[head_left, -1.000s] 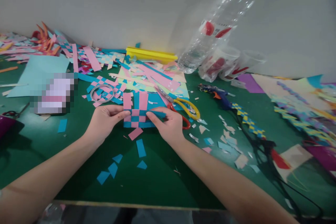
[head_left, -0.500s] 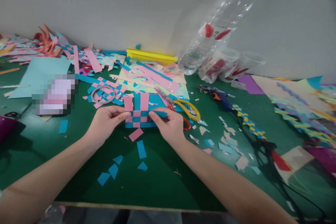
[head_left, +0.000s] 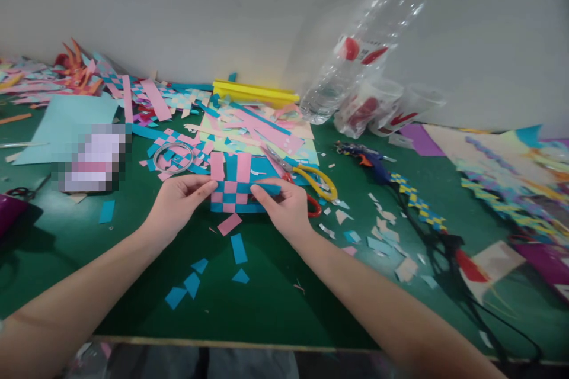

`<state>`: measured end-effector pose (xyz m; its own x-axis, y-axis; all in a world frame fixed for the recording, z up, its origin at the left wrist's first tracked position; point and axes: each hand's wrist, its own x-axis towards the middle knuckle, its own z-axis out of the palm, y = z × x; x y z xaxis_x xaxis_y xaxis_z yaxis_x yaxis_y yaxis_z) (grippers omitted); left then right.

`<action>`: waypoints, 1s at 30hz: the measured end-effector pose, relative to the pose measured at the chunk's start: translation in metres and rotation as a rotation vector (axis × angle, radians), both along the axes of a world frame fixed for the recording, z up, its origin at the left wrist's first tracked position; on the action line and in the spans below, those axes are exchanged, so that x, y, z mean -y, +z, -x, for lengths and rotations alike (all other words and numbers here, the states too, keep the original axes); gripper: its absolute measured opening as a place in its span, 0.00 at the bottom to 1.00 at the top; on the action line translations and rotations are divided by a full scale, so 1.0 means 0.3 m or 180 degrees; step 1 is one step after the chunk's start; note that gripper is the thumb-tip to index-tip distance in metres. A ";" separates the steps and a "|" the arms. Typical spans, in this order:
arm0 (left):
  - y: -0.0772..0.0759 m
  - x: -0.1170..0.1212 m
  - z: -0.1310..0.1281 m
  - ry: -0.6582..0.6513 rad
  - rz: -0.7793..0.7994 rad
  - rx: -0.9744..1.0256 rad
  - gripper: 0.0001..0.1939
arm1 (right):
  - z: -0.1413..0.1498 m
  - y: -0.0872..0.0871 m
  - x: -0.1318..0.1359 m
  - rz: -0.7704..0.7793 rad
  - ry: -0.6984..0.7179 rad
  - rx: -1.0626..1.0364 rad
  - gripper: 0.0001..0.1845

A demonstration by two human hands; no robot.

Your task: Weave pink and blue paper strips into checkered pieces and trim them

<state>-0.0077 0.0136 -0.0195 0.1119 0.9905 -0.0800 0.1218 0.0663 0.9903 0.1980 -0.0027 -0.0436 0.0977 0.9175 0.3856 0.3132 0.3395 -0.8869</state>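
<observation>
A small mat woven from pink and blue paper strips (head_left: 234,188) lies on the green table (head_left: 267,296) in front of me. My left hand (head_left: 178,204) pinches its left edge with thumb and fingers. My right hand (head_left: 284,207) pinches a blue strip at the mat's right side. Both hands rest low on the table, closed on the paper. Loose pink strip ends stick out at the top of the mat.
Scissors with yellow and red handles (head_left: 311,183) lie just right of my right hand. A tape ring (head_left: 173,157), a glue gun (head_left: 371,160), a clear plastic bottle (head_left: 355,59), a yellow box (head_left: 255,93) and heaps of cut paper strips surround the work. Blue and pink scraps (head_left: 237,249) litter the near table.
Both hands have stayed on the woven mat; they and the mat have shifted slightly up and away. The grip looks the same.
</observation>
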 end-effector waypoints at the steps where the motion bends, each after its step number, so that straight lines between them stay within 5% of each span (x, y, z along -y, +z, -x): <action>1: 0.000 0.000 0.000 -0.0006 -0.0018 0.0004 0.20 | 0.000 -0.001 0.000 0.0008 0.0000 -0.0012 0.10; 9: -0.004 0.004 0.004 -0.0412 0.0021 0.0009 0.16 | 0.003 0.010 0.005 -0.0036 0.0220 0.0058 0.09; 21: -0.009 0.003 0.005 -0.0122 -0.0168 -0.0322 0.12 | 0.012 0.005 0.004 0.0118 0.0389 -0.0416 0.07; 30: -0.003 0.005 0.010 -0.0250 -0.0055 -0.0256 0.16 | 0.006 -0.003 0.002 -0.0011 0.0194 -0.0137 0.09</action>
<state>-0.0108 0.0121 -0.0203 0.1832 0.9802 -0.0748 0.2051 0.0363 0.9781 0.1962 -0.0033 -0.0445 0.0581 0.9209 0.3853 0.2533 0.3598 -0.8980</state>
